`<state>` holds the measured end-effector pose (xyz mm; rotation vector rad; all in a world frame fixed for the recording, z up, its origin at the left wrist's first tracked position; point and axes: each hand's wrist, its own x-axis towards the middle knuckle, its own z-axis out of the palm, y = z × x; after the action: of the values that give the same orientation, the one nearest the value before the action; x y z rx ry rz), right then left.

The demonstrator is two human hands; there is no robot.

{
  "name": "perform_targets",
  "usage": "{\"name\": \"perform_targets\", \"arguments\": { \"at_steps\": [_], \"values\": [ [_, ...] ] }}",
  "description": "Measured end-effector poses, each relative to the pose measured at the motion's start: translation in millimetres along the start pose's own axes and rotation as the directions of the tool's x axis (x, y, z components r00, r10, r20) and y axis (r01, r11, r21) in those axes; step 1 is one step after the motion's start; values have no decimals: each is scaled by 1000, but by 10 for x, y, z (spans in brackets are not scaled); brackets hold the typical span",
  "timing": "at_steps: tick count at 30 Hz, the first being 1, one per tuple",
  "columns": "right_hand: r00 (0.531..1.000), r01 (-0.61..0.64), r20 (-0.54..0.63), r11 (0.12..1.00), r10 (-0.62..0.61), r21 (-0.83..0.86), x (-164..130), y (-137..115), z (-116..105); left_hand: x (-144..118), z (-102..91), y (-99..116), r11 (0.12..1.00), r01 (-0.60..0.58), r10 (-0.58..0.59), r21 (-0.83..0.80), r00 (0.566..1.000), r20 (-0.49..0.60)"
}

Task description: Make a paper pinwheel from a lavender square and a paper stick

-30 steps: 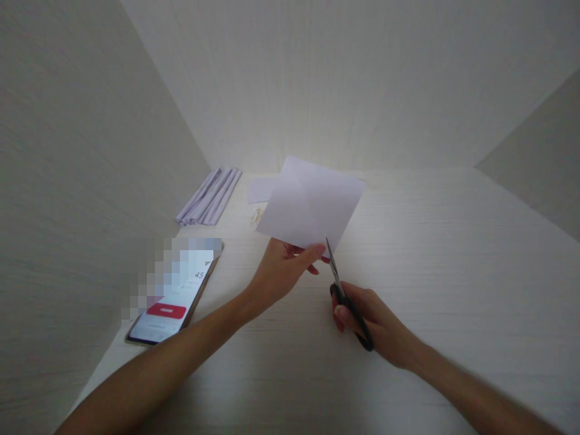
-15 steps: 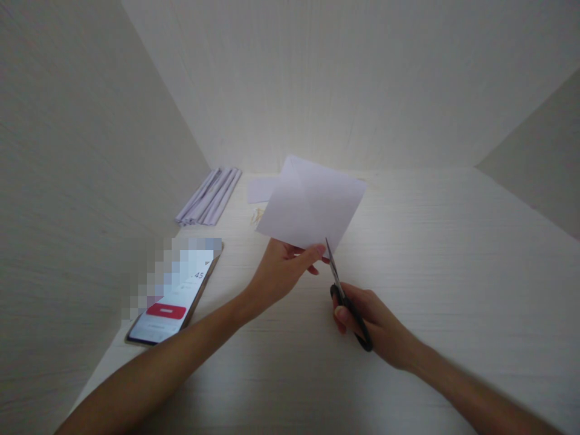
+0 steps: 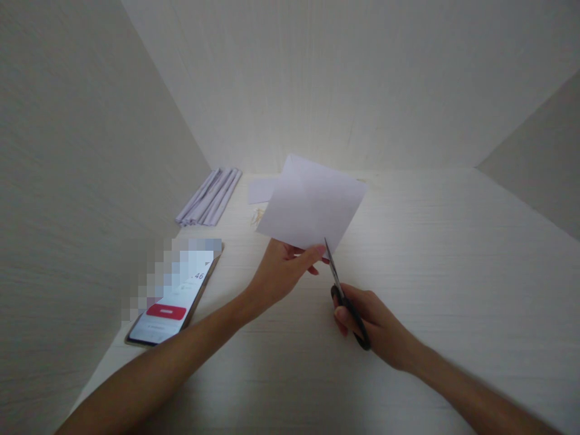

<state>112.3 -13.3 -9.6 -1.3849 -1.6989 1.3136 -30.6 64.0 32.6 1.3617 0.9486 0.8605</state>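
One pair of metal scissors (image 3: 341, 296) overlaps smooth, creased paper (image 3: 315, 202).

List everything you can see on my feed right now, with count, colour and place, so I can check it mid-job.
Sheet: 1, white, held above the table, centre.
Scissors: 1, black handles, metal blades; tips overlap the sheet's near corner in view.
Folded papers: several, exact count unclear, pale lilac, far left.
Flat paper: 1 visible, pale lilac, partly hidden behind the sheet.
Bits: count unclear, yellowish, just left of the sheet.
Phone: 1, lit screen with red button, left; partly pixelated.
Table: 1, whitish, beneath everything.
Walls: 3, pale grey, left, back and right.
Left hand: 1, bare, at the sheet's near edge.
Right hand: 1, bare, on the scissors.
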Motion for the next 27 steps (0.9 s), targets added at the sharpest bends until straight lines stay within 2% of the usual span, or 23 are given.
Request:
{"name": "perform_targets", "arguments": {
  "at_steps": [27],
  "values": [
    [1000, -30, 4, 999, 30, 14, 7, 53, 20, 5, -3, -13, 1000, -8, 8, 10, 1000, 10]
  ]
}}
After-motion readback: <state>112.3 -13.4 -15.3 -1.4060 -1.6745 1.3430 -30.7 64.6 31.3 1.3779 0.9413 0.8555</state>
